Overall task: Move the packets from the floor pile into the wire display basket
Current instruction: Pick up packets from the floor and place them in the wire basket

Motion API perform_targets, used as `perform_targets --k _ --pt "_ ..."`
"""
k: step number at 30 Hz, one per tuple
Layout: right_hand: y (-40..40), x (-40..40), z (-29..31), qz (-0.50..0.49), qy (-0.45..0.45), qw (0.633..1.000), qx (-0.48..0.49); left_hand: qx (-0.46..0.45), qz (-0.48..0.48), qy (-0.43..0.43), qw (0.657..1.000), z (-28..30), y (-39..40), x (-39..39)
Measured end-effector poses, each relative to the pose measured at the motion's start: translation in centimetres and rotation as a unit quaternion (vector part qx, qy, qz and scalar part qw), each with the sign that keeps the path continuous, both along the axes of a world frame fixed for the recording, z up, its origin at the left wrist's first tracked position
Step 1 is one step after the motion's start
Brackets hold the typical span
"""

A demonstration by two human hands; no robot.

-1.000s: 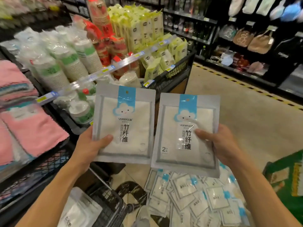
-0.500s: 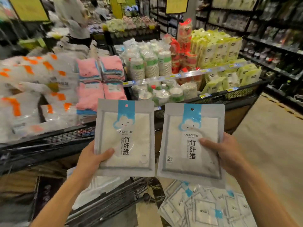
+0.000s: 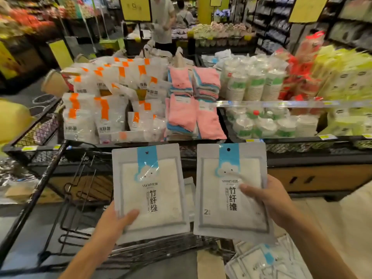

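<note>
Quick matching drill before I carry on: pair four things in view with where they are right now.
Things:
1. left-hand packet
2. right-hand packet
3. floor pile
4. pink cloths

Places:
A. bottom right, on the floor
B. on the display behind, centre
C. held up, left of the other
D. held up, marked "2"

Pairs: 1-C, 2-D, 3-A, 4-B

We see two bare forearms, the left hand (image 3: 112, 224) and right hand (image 3: 269, 200), without sleeves, rings or watch.
</note>
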State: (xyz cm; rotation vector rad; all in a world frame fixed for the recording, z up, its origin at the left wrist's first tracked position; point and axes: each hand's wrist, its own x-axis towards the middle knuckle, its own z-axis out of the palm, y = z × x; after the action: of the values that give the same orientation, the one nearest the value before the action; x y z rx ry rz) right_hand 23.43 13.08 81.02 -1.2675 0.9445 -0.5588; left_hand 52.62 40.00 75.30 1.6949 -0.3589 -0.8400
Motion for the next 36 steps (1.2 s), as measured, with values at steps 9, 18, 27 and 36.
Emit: perform_targets --k 9,18,27,36 --pt "1.1 9.3 -4.6 0.031 0.035 0.998 0.04 0.078 0.025 0.01 0.997 -4.6 4.7 7.0" --pt "-5.6 14.5 -11.9 0.041 0.09 0.993 0.065 0.121 0.08 0.049 0.988 -9.3 0.3 8.9" --pt "-10.8 20.8 -19.1 0.086 0.162 0.976 0.114 0.181 0.122 0.042 0.975 -13.6 -4.9 12.1" --pt "-11.9 26.4 -27.9 0.104 0.247 0.956 0.123 0.229 0.075 0.081 0.967 -23.6 -9.1 18.0"
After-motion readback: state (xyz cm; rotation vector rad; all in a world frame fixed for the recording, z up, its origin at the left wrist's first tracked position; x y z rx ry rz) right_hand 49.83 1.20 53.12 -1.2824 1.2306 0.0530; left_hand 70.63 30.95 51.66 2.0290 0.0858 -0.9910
